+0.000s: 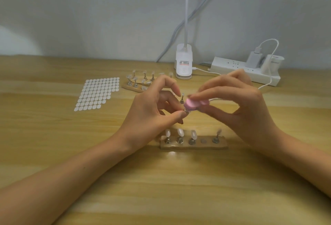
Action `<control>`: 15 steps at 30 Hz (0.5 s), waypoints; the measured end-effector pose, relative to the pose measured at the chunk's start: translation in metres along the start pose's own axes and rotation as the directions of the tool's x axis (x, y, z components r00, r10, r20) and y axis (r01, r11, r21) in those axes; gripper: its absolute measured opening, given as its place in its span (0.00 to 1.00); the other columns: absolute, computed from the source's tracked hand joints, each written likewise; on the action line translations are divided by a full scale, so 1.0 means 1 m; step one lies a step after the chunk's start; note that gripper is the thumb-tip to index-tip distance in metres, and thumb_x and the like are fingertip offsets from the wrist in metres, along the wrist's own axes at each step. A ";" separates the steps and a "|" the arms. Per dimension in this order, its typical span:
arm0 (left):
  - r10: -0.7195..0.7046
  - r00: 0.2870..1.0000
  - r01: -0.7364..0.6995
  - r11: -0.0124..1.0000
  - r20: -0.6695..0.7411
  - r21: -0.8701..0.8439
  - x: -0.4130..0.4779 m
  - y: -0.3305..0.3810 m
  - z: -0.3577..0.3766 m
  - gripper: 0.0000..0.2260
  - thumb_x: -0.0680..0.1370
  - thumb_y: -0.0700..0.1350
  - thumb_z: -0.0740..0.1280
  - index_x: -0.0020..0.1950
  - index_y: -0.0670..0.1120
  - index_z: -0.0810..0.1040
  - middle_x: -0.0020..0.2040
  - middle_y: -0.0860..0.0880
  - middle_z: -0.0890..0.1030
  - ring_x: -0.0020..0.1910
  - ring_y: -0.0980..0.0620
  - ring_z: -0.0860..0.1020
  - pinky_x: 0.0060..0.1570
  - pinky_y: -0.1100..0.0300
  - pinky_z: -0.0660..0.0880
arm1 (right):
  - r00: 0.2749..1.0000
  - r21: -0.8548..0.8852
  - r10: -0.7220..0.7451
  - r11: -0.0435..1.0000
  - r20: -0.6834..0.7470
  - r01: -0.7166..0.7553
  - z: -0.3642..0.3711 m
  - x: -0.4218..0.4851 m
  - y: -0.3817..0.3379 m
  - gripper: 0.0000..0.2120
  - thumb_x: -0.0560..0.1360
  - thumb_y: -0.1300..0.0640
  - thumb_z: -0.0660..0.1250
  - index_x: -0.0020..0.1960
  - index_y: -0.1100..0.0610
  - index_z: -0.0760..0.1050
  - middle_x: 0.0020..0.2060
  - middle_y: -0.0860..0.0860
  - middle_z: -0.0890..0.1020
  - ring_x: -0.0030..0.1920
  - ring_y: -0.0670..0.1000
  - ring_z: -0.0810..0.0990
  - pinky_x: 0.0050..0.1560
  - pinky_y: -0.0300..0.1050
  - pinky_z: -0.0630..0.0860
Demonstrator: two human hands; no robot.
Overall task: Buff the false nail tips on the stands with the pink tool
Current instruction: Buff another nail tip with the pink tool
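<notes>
My right hand [238, 103] grips the pink tool [192, 104] between thumb and fingers, above the table's middle. Its tip touches a small metal nail stand [186, 111] that my left hand [157, 106] pinches between thumb and fingers; the nail tip on it is hidden. Below them lies a wooden stand base [194, 144] carrying several metal pegs with pale nail tips [180, 132]; one magnet slot [203, 141] on it is bare. Another single peg [182, 99] stands behind the tool.
A second wooden base [132, 87] with several nail tips sits further back. A sheet of white adhesive dots [97, 93] lies to the left. A white clip lamp [184, 63], a power strip [245, 70] with chargers and a cable are by the wall.
</notes>
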State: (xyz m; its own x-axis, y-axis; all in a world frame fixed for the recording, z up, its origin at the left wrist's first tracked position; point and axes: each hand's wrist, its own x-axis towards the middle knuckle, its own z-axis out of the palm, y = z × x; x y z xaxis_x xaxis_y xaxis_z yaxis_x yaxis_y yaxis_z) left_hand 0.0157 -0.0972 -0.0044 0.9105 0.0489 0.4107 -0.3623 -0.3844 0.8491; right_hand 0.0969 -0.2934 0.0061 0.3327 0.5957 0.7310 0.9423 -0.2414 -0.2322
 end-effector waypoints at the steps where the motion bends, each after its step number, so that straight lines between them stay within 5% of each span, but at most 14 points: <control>1: 0.002 1.000 -0.002 1.000 0.002 -0.002 0.000 0.000 0.000 0.16 0.74 0.38 0.76 0.51 0.47 0.71 0.37 0.48 0.85 0.37 0.51 0.86 0.32 0.61 0.76 | 0.999 0.008 -0.017 1.000 0.034 0.016 0.002 0.000 -0.001 0.09 0.74 0.49 0.72 0.53 0.47 0.83 0.47 0.43 0.83 0.46 0.55 0.74 0.47 0.53 0.67; 5: 0.006 1.000 -0.006 1.000 0.003 0.007 -0.001 0.000 0.000 0.16 0.73 0.35 0.76 0.51 0.47 0.71 0.38 0.50 0.85 0.37 0.52 0.85 0.32 0.61 0.76 | 0.993 0.015 0.115 0.993 -0.010 -0.114 -0.001 0.001 0.004 0.10 0.73 0.48 0.71 0.53 0.45 0.82 0.47 0.42 0.83 0.48 0.57 0.75 0.49 0.54 0.68; 8: 0.018 1.000 -0.018 1.000 0.005 0.007 -0.001 0.000 0.000 0.15 0.74 0.38 0.76 0.51 0.46 0.71 0.37 0.49 0.84 0.36 0.51 0.85 0.32 0.61 0.75 | 0.999 0.029 -0.016 0.999 0.046 0.015 0.002 0.001 0.000 0.09 0.74 0.48 0.72 0.54 0.47 0.83 0.48 0.43 0.83 0.47 0.54 0.75 0.49 0.49 0.66; 11: 0.012 1.000 -0.012 1.000 0.006 0.020 -0.001 0.000 0.000 0.15 0.74 0.37 0.76 0.52 0.46 0.71 0.37 0.49 0.85 0.37 0.51 0.85 0.33 0.56 0.77 | 0.997 0.029 0.069 0.997 0.027 -0.069 0.002 0.000 0.003 0.09 0.73 0.49 0.72 0.54 0.47 0.83 0.47 0.42 0.83 0.48 0.54 0.74 0.47 0.58 0.70; 15: 0.029 1.000 -0.029 0.999 0.009 0.020 -0.001 0.001 0.000 0.15 0.74 0.37 0.76 0.51 0.46 0.71 0.38 0.49 0.85 0.37 0.52 0.85 0.31 0.63 0.75 | 0.999 0.079 -0.002 0.997 0.045 -0.001 0.001 0.000 0.003 0.10 0.73 0.51 0.73 0.54 0.49 0.83 0.47 0.44 0.83 0.48 0.50 0.74 0.48 0.46 0.67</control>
State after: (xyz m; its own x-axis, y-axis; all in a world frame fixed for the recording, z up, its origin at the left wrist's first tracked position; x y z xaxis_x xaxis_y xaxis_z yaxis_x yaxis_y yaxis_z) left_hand 0.0141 -0.0978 -0.0042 0.9013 0.0295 0.4321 -0.3846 -0.4041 0.8299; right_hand 0.0998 -0.2935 0.0045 0.3319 0.6302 0.7019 0.9419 -0.1810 -0.2829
